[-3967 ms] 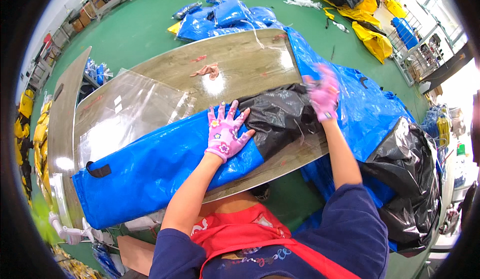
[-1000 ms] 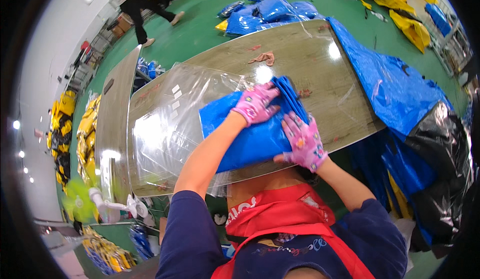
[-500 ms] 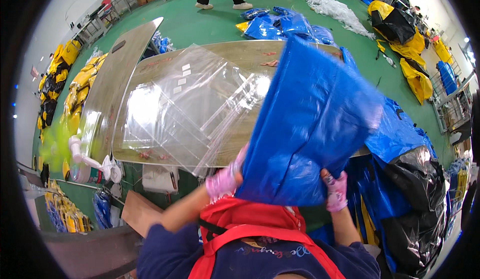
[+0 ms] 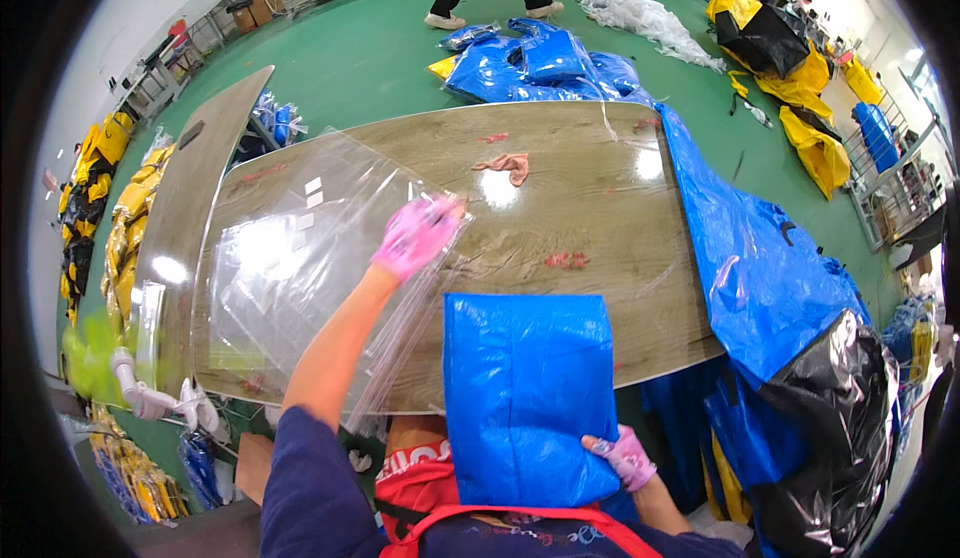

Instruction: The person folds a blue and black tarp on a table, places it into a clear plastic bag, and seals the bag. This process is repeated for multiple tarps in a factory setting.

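Left hand (image 4: 415, 236) now over table (image 4: 590, 203) (wood-grained); green floor (image 4: 350, 73)

Free tabletop (image 4: 580, 213) is being bounded leftward by clear bags (image 4: 330, 228) and partly blocked nearside by folded blue sheeting (image 4: 530, 398).

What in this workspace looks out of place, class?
A crumpled pinkish-brown scrap lies loose on the table, unlike the flat clear plastic; crumpled white material sprawls across the green floor, perhaps discarded.

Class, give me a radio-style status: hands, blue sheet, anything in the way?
Left hand at edge of clear plastic. Right hand gripping folded blue sheet, low on its right side. Small pinkish cloth on table, apart from both hands.
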Demonstrator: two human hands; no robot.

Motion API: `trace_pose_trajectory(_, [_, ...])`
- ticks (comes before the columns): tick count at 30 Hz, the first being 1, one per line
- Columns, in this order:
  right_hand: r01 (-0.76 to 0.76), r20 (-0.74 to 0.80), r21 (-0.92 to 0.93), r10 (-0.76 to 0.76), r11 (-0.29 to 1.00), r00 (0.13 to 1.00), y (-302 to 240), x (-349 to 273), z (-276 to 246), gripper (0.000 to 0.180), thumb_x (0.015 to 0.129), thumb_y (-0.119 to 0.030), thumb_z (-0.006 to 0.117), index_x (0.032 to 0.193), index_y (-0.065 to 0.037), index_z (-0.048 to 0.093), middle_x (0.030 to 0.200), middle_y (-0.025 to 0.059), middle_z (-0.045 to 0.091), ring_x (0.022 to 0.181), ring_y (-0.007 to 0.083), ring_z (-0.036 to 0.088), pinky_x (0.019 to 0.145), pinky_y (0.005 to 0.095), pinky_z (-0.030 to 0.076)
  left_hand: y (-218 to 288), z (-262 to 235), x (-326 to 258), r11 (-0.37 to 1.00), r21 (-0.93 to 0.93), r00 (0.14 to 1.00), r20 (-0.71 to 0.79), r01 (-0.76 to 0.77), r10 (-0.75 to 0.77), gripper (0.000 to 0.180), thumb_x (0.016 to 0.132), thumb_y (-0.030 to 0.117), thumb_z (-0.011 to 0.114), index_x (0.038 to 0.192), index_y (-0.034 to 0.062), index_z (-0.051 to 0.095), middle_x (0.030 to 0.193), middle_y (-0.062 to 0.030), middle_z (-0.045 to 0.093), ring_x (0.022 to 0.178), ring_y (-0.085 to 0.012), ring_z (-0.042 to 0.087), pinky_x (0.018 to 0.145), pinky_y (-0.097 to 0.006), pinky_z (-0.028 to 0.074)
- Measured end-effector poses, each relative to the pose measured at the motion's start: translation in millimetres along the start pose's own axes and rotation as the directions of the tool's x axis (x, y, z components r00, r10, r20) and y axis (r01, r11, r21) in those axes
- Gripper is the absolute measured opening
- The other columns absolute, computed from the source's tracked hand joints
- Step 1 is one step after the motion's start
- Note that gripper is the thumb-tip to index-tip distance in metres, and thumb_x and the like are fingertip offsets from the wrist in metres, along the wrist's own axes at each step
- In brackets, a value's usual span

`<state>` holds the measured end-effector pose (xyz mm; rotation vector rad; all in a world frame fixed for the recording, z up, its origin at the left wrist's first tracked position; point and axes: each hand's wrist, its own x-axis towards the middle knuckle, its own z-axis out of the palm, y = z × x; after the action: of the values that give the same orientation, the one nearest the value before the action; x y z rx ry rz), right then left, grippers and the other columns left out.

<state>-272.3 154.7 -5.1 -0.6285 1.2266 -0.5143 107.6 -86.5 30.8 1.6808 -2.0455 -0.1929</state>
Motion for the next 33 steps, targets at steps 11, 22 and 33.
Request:
trace_pose_trajectory(11, [-0.029, -0.088, -0.070, 0.022, 0.997, 0.996, 13.2, 7.5, -16.5, 0.046, 0.079, -0.020, 0.080, 0.114, 0.004, 0.062, 0.106, 0.0098, 0.069, 0.092, 0.0157, 0.064, 0.084, 0.0307, 0.052, -36.3, 72.5, 85.2, 0.847, -0.517, 0.978, 0.207, 0.124, -0.016, 0.020, 0.085, 0.012, 0.066, 0.101, 0.0054, 0.056, 0.094, -0.0074, 0.063, 0.087, -0.0189, 0.061, 0.079, -0.032, 0.052])
trace_pose_trajectory(22, [0.134, 0.043, -0.017, -0.133, 0.991, 0.990, 14.3, 16.3, -15.5, 0.050, 0.078, -0.022, 0.080, 0.119, 0.000, 0.061, 0.112, 0.0075, 0.066, 0.097, 0.0175, 0.063, 0.087, 0.0336, 0.051, -133.3, -4.9, -115.2, 0.984, 0.163, 0.986, 0.142, 0.066, -0.089, 0.037, 0.098, 0.033, 0.041, 0.127, 0.0213, 0.060, 0.147, -0.0028, 0.043, 0.140, -0.0294, 0.030, 0.117, -0.047, 0.018])
trace_pose_trajectory(33, [0.208, 0.031, -0.071, -0.206, 0.976, 0.978, -12.8, -25.4, -42.6, 0.062, 0.074, -0.024, 0.080, 0.124, 0.002, 0.055, 0.111, 0.0119, 0.065, 0.094, 0.0210, 0.065, 0.084, 0.0354, 0.054, -24.6, 14.6, -186.3, 0.984, 0.160, 0.952, 0.306, -0.073, 0.021, 0.050, 0.097, 0.036, 0.046, 0.142, 0.0156, 0.045, 0.153, -0.0074, 0.031, 0.142, -0.0353, 0.023, 0.117, -0.053, 0.008])
